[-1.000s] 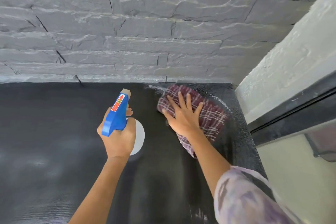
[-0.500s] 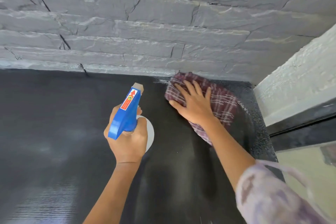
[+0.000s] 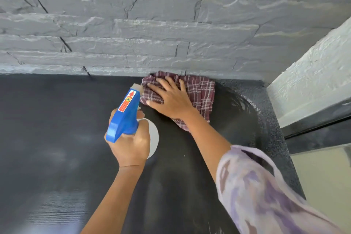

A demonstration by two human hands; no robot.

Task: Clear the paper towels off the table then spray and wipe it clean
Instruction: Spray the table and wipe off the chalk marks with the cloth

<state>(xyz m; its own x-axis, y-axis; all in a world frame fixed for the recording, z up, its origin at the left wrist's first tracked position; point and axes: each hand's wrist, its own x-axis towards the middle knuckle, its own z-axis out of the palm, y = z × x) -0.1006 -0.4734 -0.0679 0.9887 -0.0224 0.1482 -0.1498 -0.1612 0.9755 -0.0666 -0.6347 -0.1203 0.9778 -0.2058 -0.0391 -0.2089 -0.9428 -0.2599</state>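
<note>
Two hands are seen over a dark, matte bench with a fine ribbed grain, edged on the right by a speckled strip. A rough grey stone wall is set along its far edge. A soft, crumpled cloth, checked in maroon and white, is pressed down at the far edge of the bench, touching the wall's base, by the right grip, whose fingers are spread straight across it. A spray bottle with an angular blue plastic head, a red label and a round white body is held above the bench by the left grip, curled tightly round its neck, just near and left of the cloth. A curved wet smear is seen right of the cloth. Compared with a second ago, the cloth has been pushed farther and leftward, up against the wall; the bottle is kept raised.
</note>
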